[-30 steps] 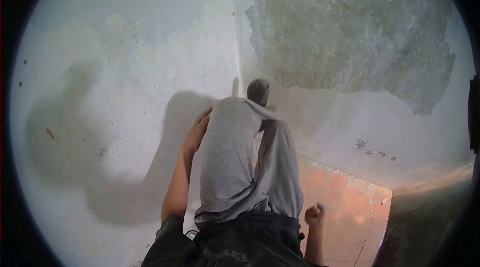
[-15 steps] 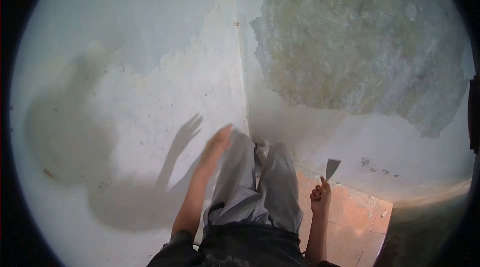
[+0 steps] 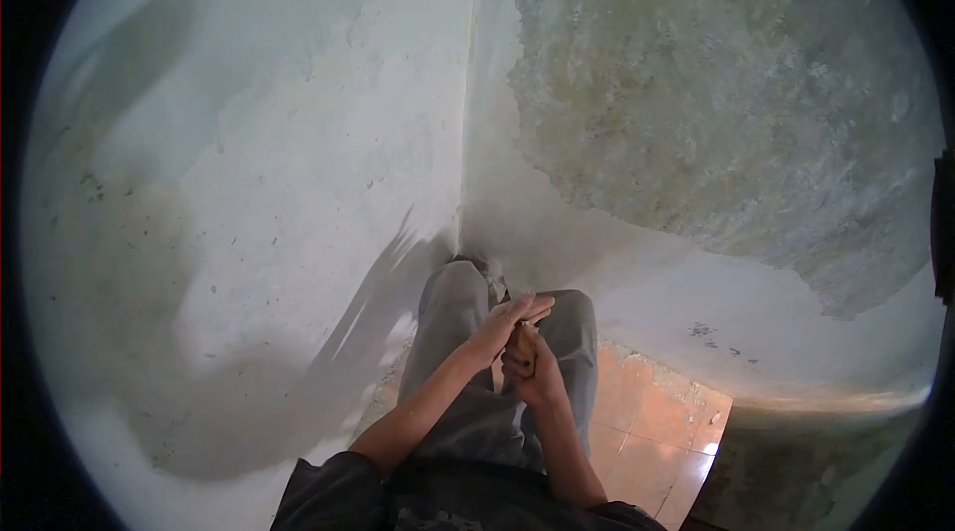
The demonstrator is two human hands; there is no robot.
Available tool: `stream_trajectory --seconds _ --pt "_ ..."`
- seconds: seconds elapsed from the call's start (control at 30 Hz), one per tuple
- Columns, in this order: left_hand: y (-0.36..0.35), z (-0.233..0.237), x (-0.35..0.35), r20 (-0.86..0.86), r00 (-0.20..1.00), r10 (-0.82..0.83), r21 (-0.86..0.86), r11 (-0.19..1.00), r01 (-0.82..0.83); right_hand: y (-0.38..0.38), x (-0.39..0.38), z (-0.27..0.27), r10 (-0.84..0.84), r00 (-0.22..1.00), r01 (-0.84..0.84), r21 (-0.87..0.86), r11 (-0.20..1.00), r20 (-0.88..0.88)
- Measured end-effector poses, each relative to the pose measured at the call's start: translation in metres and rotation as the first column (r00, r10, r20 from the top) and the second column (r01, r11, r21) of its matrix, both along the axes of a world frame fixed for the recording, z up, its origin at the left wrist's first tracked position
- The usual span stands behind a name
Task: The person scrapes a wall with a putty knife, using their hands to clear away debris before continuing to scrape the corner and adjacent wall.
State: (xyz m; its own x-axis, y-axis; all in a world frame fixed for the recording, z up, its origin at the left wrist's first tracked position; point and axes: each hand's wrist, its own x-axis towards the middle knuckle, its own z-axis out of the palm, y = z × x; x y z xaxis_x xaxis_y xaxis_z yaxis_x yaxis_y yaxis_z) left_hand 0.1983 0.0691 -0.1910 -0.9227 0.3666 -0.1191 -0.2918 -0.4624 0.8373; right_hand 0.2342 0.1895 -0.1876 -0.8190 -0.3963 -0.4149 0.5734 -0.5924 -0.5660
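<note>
- At the bottom edge of the frame is the dark shirt [image 3: 438, 499] of the person, with the grey trousers [image 3: 448, 437] just above it; both knees are bent, near the lower middle.
- In the lower middle, between the knees, the right hand [image 3: 534, 372] is closed, its fingers curled around a tan handle [image 3: 526, 340]. Only a short part of this handle shows, so what is at its end I cannot tell.
- The left hand [image 3: 505, 328] is beside the right one, at its upper left. It is open, with the fingers nearly straight and pointing to the upper right, close to the top of the handle. If it presses on the handle, I cannot tell.
- At the lower right, beyond the right arm, are orange floor tiles [image 3: 632, 402], with pale crumbs [image 3: 686, 387] along the wall side.
- The left wall [image 3: 298, 133] fills the left side; it is pale, with small dark specks and a shadow of fingers [image 3: 403, 233].
- The right wall [image 3: 637, 272] meets it at a corner line [image 3: 465, 123] near the middle. A large rough grey-green patch [image 3: 696, 113] covers its upper right.
</note>
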Motion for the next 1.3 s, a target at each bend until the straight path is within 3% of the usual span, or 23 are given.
stream_trajectory --seconds 0.07,0.17,0.23,0.3,0.37,0.47,0.5,0.8,0.97,1.03,1.07,1.1,1.13,1.17,1.2,1.27,1.3 --pt "-0.006 -0.011 0.004 0.075 0.997 -0.01 0.001 1.0 0.01 -0.003 0.005 -0.024 0.073 0.997 -0.066 -0.167 0.984 0.035" --pt "-0.003 -0.029 0.014 0.003 1.0 -0.015 -0.023 1.0 0.015 -0.006 0.012 -0.035 0.072 0.991 -0.063 -0.082 0.995 0.113" --pt "0.004 -0.051 0.018 0.047 0.999 -0.004 -0.028 1.0 0.005 -0.006 0.017 -0.039 0.019 0.975 -0.025 0.025 0.999 0.22" --pt "0.008 -0.075 0.016 0.078 0.997 0.009 -0.046 0.999 -0.005 0.004 0.016 -0.073 0.078 0.978 -0.077 -0.011 0.997 0.193" --pt "0.01 -0.095 0.016 0.172 0.982 0.072 -0.23 0.973 -0.031 0.004 0.009 -0.09 0.145 0.968 -0.136 -0.055 0.989 0.206" --pt "0.002 -0.099 0.011 0.125 0.985 0.119 -0.251 0.964 -0.085 -0.008 0.003 -0.087 0.098 0.97 -0.109 0.036 0.993 0.224" --pt "-0.001 -0.092 0.012 0.143 0.976 0.161 -0.262 0.958 -0.12 -0.006 0.0 -0.09 0.163 0.959 -0.159 -0.034 0.987 0.233" --pt "-0.013 -0.078 0.018 0.232 0.959 0.165 -0.299 0.95 -0.091 -0.009 0.0 -0.102 0.204 0.95 -0.207 -0.011 0.978 0.236" --pt "-0.004 -0.095 0.004 0.203 0.968 0.145 -0.119 0.985 -0.123 0.0 -0.007 -0.071 0.182 0.965 -0.176 -0.047 0.983 0.187" --pt "-0.012 -0.073 -0.014 0.181 0.975 0.127 -0.179 0.979 -0.094 0.009 -0.015 -0.048 0.212 0.967 -0.201 -0.087 0.976 0.142" --pt "-0.016 -0.055 -0.022 0.169 0.98 0.103 -0.239 0.969 -0.06 0.009 -0.025 -0.03 0.221 0.972 -0.225 0.033 0.974 0.084" --pt "-0.021 -0.03 -0.031 0.078 0.984 0.161 -0.393 0.912 -0.118 0.009 -0.037 -0.011 0.238 0.971 -0.239 0.154 0.959 0.023" --pt "-0.022 -0.009 -0.042 -0.023 0.979 0.201 -0.532 0.827 -0.182 0.008 -0.048 0.008 0.234 0.972 -0.235 0.157 0.959 0.027" --pt "-0.015 0.0 -0.053 -0.235 0.892 0.386 -0.509 0.733 -0.451 0.007 -0.059 0.026 0.23 0.971 -0.199 0.32 0.926 -0.063" --pt "-0.007 0.008 -0.062 -0.429 0.729 0.534 -0.427 0.591 -0.684 0.006 -0.068 0.043 0.239 0.959 -0.143 0.474 0.869 -0.15" --pt "-0.017 0.046 -0.08 -0.727 0.516 0.453 -0.353 0.398 -0.847 0.001 -0.084 0.071 0.265 0.933 -0.103 0.527 0.843 -0.242" --pt "-0.018 0.058 -0.089 -0.727 0.51 0.459 -0.345 0.397 -0.85 -0.003 -0.093 0.084 0.304 0.891 -0.062 0.574 0.816 -0.336"
